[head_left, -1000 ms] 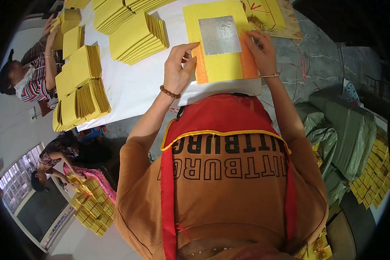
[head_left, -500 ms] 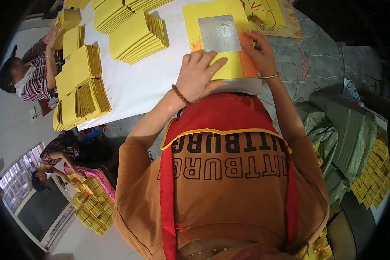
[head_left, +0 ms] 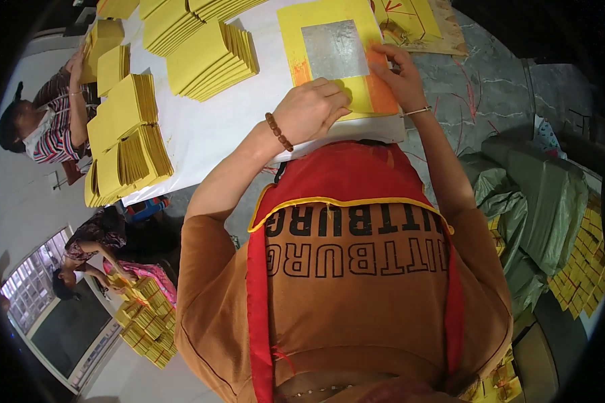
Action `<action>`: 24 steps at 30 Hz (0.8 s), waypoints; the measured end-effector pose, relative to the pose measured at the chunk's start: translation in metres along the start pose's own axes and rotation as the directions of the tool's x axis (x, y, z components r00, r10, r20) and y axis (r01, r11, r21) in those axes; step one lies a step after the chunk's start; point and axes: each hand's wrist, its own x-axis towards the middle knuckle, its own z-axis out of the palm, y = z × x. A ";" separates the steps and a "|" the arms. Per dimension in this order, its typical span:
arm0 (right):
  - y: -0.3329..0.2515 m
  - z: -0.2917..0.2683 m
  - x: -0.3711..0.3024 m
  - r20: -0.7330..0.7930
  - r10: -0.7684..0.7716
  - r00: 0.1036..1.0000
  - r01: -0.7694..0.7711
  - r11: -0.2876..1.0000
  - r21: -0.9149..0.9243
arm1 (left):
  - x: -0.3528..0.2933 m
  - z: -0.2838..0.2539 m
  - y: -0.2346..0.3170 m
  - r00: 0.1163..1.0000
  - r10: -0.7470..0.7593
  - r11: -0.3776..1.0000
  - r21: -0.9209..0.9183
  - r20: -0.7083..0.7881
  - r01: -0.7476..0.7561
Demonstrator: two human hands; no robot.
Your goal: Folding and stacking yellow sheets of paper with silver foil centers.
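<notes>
A yellow paper sheet [head_left: 290, 35] with a silver square [head_left: 335, 50] at its middle and orange bands at its sides lies at the table's near right corner. At its near edge, my left hand [head_left: 310, 111] is closed, fingers curled together on the paper; the fingertips are partly hidden. My right hand [head_left: 400, 77] has its thumb and forefinger on the sheet's right edge, beside the orange strip [head_left: 383, 94]. White paper or a pad shows below the sheet's near edge.
Fanned stacks of folded yellow paper [head_left: 208, 60] stand on the white table [head_left: 202, 134]. Another person [head_left: 47, 127] works at the table's left side; a second person [head_left: 91, 248] handles yellow bundles [head_left: 144, 322]. Green plastic-covered piles [head_left: 531, 201] stand at right.
My left hand has gone from spread fingers on the sheet to curled fingers at its near edge. The right hand stays at the right edge. The view has shifted slightly.
</notes>
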 end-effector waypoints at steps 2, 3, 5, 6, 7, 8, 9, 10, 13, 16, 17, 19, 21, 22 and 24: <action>0.001 -0.002 0.004 0.049 -0.042 0.998 0.048 0.992 -0.116 | 0.002 -0.004 -0.003 1.000 0.010 1.000 0.000 0.027 -0.010; 0.003 -0.004 0.006 0.043 -0.043 0.998 0.048 0.992 -0.116 | 0.003 -0.005 -0.005 0.999 0.015 1.000 -0.018 0.040 -0.014; 0.009 -0.006 0.010 0.091 -0.115 0.989 0.127 0.983 -0.130 | 0.004 -0.008 -0.007 0.998 0.024 0.999 -0.037 0.055 -0.022; 0.009 -0.005 0.010 0.089 -0.117 0.989 0.128 0.983 -0.130 | 0.004 -0.010 -0.009 0.999 0.000 0.995 -0.098 0.041 0.004; 0.009 -0.004 0.011 0.091 -0.082 0.992 0.089 0.993 -0.072 | 0.004 -0.011 -0.011 0.999 -0.026 0.987 -0.160 0.029 0.030; 0.009 -0.004 0.011 0.096 -0.047 0.994 0.048 0.999 -0.013 | 0.004 -0.011 -0.014 0.999 -0.024 0.987 -0.159 0.029 0.029; 0.010 -0.003 0.010 0.095 -0.049 0.994 0.050 0.999 -0.014 | 0.002 -0.010 -0.018 0.998 -0.053 0.975 -0.214 0.022 0.056; 0.010 -0.003 0.010 0.101 0.011 0.995 -0.021 0.995 0.099 | 0.001 -0.009 -0.021 0.996 -0.082 0.960 -0.269 0.017 0.084; 0.016 -0.003 0.011 0.118 0.069 0.991 -0.093 0.974 0.208 | -0.001 -0.004 -0.025 0.994 -0.103 0.944 -0.316 -0.018 0.092; 0.018 -0.002 0.011 0.123 0.076 0.989 -0.102 0.969 0.223 | -0.003 -0.003 -0.025 0.986 -0.165 0.931 -0.332 -0.016 0.151; 0.018 -0.002 0.011 0.123 0.084 0.989 -0.112 0.964 0.241 | -0.003 -0.004 -0.024 0.986 -0.165 0.931 -0.333 -0.016 0.150; 0.014 -0.001 0.011 0.128 0.093 0.987 -0.124 0.957 0.262 | -0.002 -0.005 -0.022 0.973 -0.230 0.912 -0.348 0.002 0.217; 0.011 -0.001 0.011 0.133 0.101 0.986 -0.136 0.950 0.282 | -0.003 -0.002 -0.025 0.974 -0.226 0.913 -0.352 -0.016 0.206; 0.011 -0.001 0.011 0.128 0.110 0.986 -0.145 0.938 0.313 | -0.003 -0.001 -0.025 0.975 -0.222 0.914 -0.355 -0.033 0.196; 0.010 -0.001 0.010 0.123 0.119 0.985 -0.155 0.926 0.344 | -0.004 -0.001 -0.026 0.970 -0.240 0.908 -0.362 -0.032 0.212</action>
